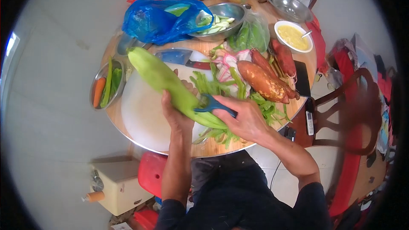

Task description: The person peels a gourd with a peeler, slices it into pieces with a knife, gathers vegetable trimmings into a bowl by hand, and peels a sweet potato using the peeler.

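A long pale-green gourd [159, 74] lies slantwise across my left hand [177, 113], whose fingers wrap round its underside. My right hand [245, 117] grips a blue peeler [217, 105], and its head rests against the gourd's lower part. Beneath the gourd is a round white cutting board [138, 110]. Green peelings [223, 137] are strewn on the board's right side and on the table around it. Behind the gourd, a cleaver [174, 56] with a dark red handle lies flat on the board.
Sweet potatoes [262, 81] lie beside a cloth at right. An oval dish [121, 96] with a carrot and green peppers stands left. Behind are a blue plastic bag [147, 21], a steel bowl of cut pieces [238, 23] and a white bowl [277, 27]. A wooden chair [370, 115] stands right.
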